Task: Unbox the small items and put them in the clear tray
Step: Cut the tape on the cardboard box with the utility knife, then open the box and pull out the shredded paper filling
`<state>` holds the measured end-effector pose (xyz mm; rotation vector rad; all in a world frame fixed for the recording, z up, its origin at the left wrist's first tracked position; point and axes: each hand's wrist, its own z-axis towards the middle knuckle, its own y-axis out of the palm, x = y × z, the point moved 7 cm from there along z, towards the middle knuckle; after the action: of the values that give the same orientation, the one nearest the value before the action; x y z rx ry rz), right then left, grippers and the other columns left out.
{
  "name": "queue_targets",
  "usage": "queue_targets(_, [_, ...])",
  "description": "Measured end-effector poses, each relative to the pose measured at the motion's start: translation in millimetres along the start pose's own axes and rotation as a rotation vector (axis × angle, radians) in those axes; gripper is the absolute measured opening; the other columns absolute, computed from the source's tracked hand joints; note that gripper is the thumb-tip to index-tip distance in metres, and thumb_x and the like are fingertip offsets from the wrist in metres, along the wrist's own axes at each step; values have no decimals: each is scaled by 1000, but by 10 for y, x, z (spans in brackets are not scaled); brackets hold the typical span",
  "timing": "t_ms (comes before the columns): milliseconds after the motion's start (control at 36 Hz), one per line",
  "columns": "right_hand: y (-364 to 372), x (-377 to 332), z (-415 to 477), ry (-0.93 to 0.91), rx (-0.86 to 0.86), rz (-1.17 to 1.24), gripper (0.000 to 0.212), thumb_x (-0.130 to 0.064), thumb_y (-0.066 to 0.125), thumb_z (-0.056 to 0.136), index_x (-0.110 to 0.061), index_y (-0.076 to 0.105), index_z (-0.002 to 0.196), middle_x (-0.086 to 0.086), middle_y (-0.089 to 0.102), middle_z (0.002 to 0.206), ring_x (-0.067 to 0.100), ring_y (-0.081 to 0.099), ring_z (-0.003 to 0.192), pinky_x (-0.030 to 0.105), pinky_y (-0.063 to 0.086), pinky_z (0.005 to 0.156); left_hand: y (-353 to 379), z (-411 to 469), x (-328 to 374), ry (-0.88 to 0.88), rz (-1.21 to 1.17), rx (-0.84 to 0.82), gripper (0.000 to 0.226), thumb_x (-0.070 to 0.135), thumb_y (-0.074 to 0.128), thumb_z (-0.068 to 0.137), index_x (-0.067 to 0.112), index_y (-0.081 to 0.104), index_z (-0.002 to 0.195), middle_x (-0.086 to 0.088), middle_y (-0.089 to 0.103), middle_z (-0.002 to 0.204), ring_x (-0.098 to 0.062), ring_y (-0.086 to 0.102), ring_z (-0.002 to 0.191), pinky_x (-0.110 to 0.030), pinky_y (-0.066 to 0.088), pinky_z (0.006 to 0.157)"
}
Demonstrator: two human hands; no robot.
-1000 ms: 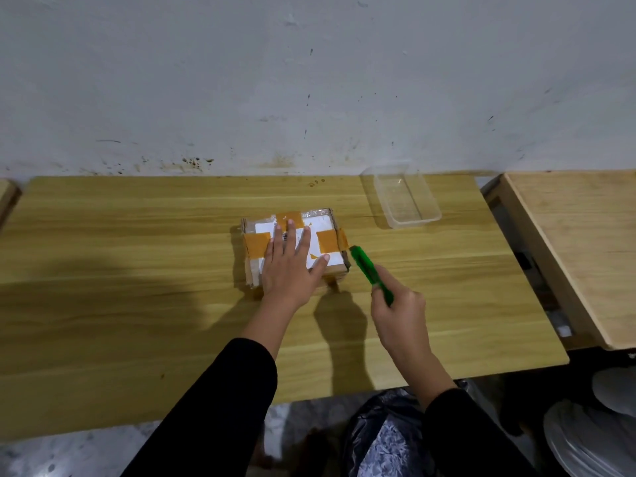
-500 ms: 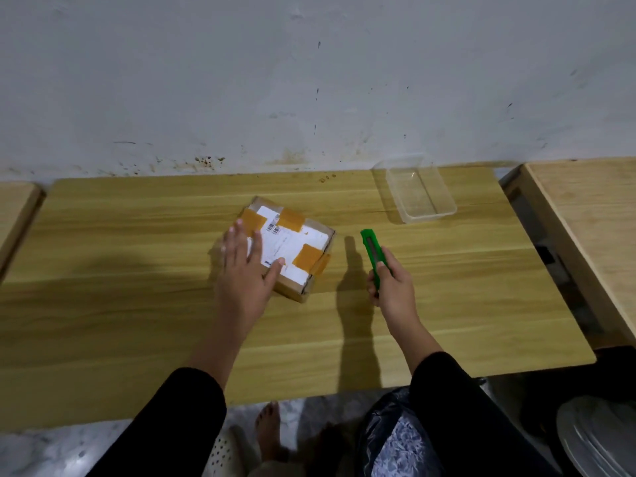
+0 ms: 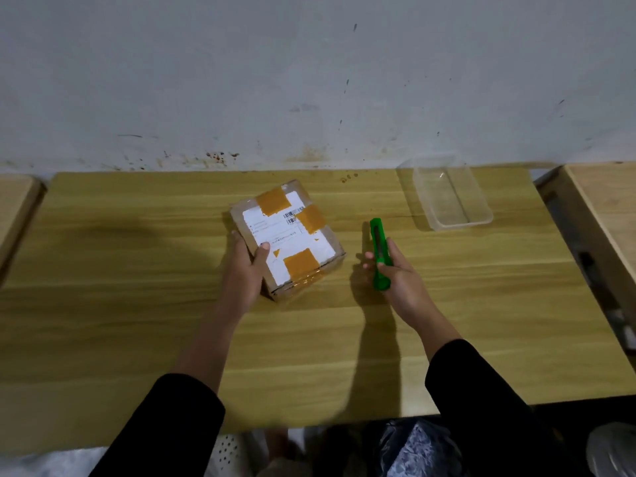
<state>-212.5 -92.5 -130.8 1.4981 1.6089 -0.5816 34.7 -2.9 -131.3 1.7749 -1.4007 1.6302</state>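
Note:
A small cardboard box (image 3: pixel 292 232) with a white label and orange tape patches sits turned at an angle near the middle of the wooden table (image 3: pixel 137 304). My left hand (image 3: pixel 246 266) grips its near left corner, thumb on the top face. My right hand (image 3: pixel 395 273) is to the right of the box, closed around a green box cutter (image 3: pixel 379 249) that points away from me; no blade is visible. The clear tray (image 3: pixel 451 196) stands empty at the back right of the table, near the wall.
A second wooden table (image 3: pixel 605 215) stands to the right across a narrow gap, and another table edge (image 3: pixel 13 208) shows at the left. A black plastic bag (image 3: pixel 413 449) lies on the floor below the table's front edge.
My left hand has turned the box clockwise and shifted from pressing on top to gripping its corner. My right hand drew the cutter back from the box and now holds it upright beside it.

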Motion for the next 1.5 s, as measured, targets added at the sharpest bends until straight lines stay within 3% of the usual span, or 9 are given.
queue_targets(139, [-55, -130, 337, -65, 196, -245, 50, 1, 41, 93, -16, 35, 140, 12, 53, 128, 24, 52, 105, 37, 41, 90, -42, 244, 70, -31, -11, -68, 57, 30, 40, 99, 18, 15, 149, -2, 52, 136, -17, 57, 114, -31, 51, 88])
queue_targets(500, [24, -434, 748, -144, 489, -239, 42, -7, 41, 95, -10, 42, 138, 7, 43, 143, 23, 42, 130, 34, 34, 110, -74, 538, 119, -5, 94, -131, 62, 46, 35, 96, 28, 9, 149, 3, 34, 151, -17, 34, 137, -41, 31, 112])
queue_targets(639, [-18, -464, 784, -175, 609, -345, 37, -10, 49, 93, -10, 54, 129, 6, 54, 134, 21, 50, 123, 28, 37, 103, -62, 560, 79, 6, 92, -141, 61, 44, 35, 97, 29, 8, 149, 5, 34, 150, -10, 40, 127, -15, 38, 85])
queue_targets(889, [-5, -534, 934, -303, 631, -586, 34, -16, 62, 87, -6, 61, 120, 12, 62, 115, 20, 60, 96, 18, 43, 82, -65, 543, 90, -1, 51, -126, 61, 44, 37, 96, 30, 10, 149, 7, 32, 151, -14, 34, 136, -31, 33, 107])
queue_targets(1028, [96, -563, 842, -405, 590, -763, 40, -20, 64, 86, -3, 59, 122, 15, 52, 117, 26, 53, 107, 30, 43, 98, -70, 388, 239, 39, 106, 47, 55, 37, 36, 99, 23, 18, 149, 10, 43, 142, 0, 43, 126, -21, 39, 102])
queue_targets(1083, [147, -560, 832, -441, 559, -827, 40, -17, 65, 85, -2, 59, 121, 15, 53, 114, 27, 52, 107, 32, 43, 98, -8, 292, 254, 15, 109, 86, 54, 30, 35, 100, 19, 15, 149, 30, 45, 105, 32, 44, 86, 6, 35, 71])
queue_targets(1167, [163, -606, 865, -442, 536, -855, 40, -15, 66, 84, -2, 58, 121, 15, 55, 112, 29, 54, 106, 39, 46, 98, 15, 191, 284, -4, 83, 98, 55, 27, 36, 100, 18, 13, 149, 26, 29, 72, 30, 37, 53, 3, 33, 51])
queue_targets(1389, [600, -910, 851, -602, 320, -759, 30, -17, 55, 91, -10, 61, 120, 5, 59, 113, 13, 54, 98, 18, 47, 82, -110, 347, 319, 109, 119, -157, 53, 32, 42, 97, 31, 22, 146, 28, 31, 124, 24, 39, 101, 7, 31, 73])
queue_targets(1500, [961, -760, 901, -489, -15, -744, 29, -10, 49, 94, -9, 61, 120, 9, 58, 124, 16, 57, 100, 22, 47, 89, -285, 421, 347, 197, 244, -150, 50, 36, 54, 92, 23, 43, 139, 11, 45, 139, -5, 43, 128, -19, 40, 98])
